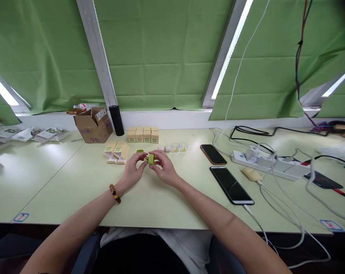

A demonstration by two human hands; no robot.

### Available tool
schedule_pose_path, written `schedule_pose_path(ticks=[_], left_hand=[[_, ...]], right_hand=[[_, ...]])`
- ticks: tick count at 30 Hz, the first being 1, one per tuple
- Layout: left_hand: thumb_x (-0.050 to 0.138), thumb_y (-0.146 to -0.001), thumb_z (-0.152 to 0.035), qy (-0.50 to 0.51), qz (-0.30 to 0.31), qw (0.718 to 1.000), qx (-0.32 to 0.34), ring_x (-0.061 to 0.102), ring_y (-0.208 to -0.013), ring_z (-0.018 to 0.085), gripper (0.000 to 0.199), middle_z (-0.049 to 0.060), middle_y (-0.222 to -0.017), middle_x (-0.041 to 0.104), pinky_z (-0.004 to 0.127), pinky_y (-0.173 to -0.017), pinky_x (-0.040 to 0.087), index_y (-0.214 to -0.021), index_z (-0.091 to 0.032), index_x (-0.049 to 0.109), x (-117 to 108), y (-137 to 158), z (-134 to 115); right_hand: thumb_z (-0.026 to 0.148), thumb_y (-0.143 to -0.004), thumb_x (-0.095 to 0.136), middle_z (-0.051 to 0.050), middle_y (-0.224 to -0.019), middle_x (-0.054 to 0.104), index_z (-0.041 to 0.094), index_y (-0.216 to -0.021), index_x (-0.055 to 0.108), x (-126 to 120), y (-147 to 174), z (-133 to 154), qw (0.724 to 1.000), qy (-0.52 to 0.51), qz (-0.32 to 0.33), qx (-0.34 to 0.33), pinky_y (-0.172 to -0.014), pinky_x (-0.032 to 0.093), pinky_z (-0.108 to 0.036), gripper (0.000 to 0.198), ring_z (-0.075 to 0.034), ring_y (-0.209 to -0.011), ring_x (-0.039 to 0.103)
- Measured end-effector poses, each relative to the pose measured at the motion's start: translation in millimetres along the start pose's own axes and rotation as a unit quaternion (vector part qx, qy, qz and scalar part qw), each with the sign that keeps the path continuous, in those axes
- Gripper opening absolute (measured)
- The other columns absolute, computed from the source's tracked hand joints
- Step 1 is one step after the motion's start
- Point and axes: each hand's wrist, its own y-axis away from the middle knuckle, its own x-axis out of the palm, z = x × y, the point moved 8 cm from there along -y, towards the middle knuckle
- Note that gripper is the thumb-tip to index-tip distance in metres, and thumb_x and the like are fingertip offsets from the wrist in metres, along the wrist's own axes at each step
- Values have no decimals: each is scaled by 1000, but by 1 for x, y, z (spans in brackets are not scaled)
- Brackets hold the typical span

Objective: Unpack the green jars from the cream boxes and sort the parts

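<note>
Both hands meet over the middle of the table. My right hand (164, 168) is closed, its thumb and fingers around a small green box-like piece (151, 159). Beside that piece, my left hand (134, 167) pinches something small and pale that I cannot make out. Just behind the left fingertips lies a second green piece (139, 151), partly hidden. Two opened cream cartons (121, 153) rest to the left of the hands. Behind the right hand are a small pinkish item (167, 148) and two clear cups (183, 147) with a little yellow in each.
Several closed cream cartons (143, 136) stand in a row at the back. A cardboard box (94, 126) and a black cylinder (116, 120) are behind left, with plastic packets (49, 134) farther left. Phones (231, 185), a power strip (263, 164) and loose cables occupy the right.
</note>
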Motion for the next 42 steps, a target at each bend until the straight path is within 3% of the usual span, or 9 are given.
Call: schedule_pose_path(ticks=[4, 10, 19, 33, 42], left_hand=[[65, -98, -24, -83, -19, 995, 43, 69, -106, 23, 15, 7, -109, 74, 41, -95, 57, -111, -24, 72, -4, 2, -12], [69, -97, -25, -107, -39, 990, 82, 70, -102, 23, 11, 6, -105, 75, 40, -91, 58, -107, -24, 73, -7, 3, -22], [70, -97, -22, -130, -71, 978, 148, 72, -84, 18, 7, 4, -90, 77, 32, -77, 59, -101, -23, 76, -12, 5, -31], [72, -93, -18, -100, -67, 985, 124, 75, -78, 17, 11, 2, -85, 80, 31, -75, 61, -91, -24, 81, -14, 5, -22], [73, -92, -28, -62, -60, 993, 82, 76, -74, 18, 11, 2, -82, 81, 32, -71, 62, -86, -24, 82, -13, 4, -9]], right_hand=[[29, -88, 77, -8, -129, 58, 29, -125, 62, 0, 0, -5, 998, -53, -11, 26, -99, 62, -46, 40, -23, -108, 73], [31, -85, 79, -8, -119, 68, 27, -123, 57, 4, 1, -7, 989, -133, 0, 57, -99, 61, -47, 44, -25, -109, 74], [28, -81, 81, -8, -119, 70, 25, -120, 63, -3, -1, -6, 995, -81, -23, 55, -97, 61, -47, 43, -24, -109, 72], [25, -77, 81, -6, -108, 76, 23, -120, 67, 2, 0, -13, 991, -106, -6, 81, -98, 63, -46, 45, -24, -104, 75], [27, -78, 81, -7, -112, 76, 24, -119, 69, 1, 1, -9, 992, -91, 4, 81, -99, 63, -49, 43, -25, -106, 75]])
